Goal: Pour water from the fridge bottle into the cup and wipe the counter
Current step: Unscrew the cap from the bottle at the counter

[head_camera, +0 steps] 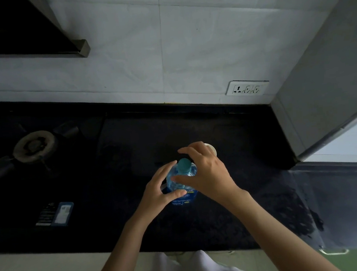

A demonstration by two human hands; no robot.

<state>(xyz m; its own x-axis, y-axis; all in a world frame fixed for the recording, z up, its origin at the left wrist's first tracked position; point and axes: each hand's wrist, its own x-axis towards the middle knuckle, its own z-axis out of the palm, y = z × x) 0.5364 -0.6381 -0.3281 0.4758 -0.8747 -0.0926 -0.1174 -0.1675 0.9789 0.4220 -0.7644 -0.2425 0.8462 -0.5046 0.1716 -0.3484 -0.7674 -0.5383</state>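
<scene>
Bottle [183,184] stands upright on the dark bench [138,225]. Left hand [159,190] curls round its shoulder — right hand [206,171] arches over the cap [184,164], fingers spread, thumb on the bottle's shoulder. Cup [211,148] just behind.

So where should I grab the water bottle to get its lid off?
Hold the bottle around its clear shoulder with the left hand, coming from the left side, since it stands upright on the counter. Take the teal cap from above with the right hand: it is small, round and points straight up, so fingertips fit around it.
</scene>
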